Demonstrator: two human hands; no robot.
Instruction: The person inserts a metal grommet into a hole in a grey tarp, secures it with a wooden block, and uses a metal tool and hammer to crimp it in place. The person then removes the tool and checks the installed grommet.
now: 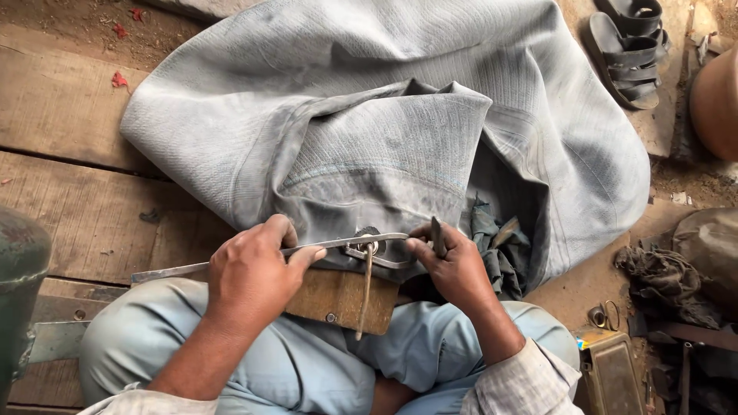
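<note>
Seated cross-legged, left hand (250,273) clamped around a flat metal bar (338,244), right hand (450,265) pinching a small dark tool (437,234). Both pressed over a valve spot (369,240) on the grey rubber tube (369,146), resting on a wooden block (342,298). Patching seemingly midway. Beyond: rags (500,246), sandals (626,46), plank floor (69,115).

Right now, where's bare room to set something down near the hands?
Bare planks lie left of the grey rubber tube, past the left hand. Right of the right hand it is crowded: rags, a small tin, dark scrap. Sandals fill the top right.
</note>
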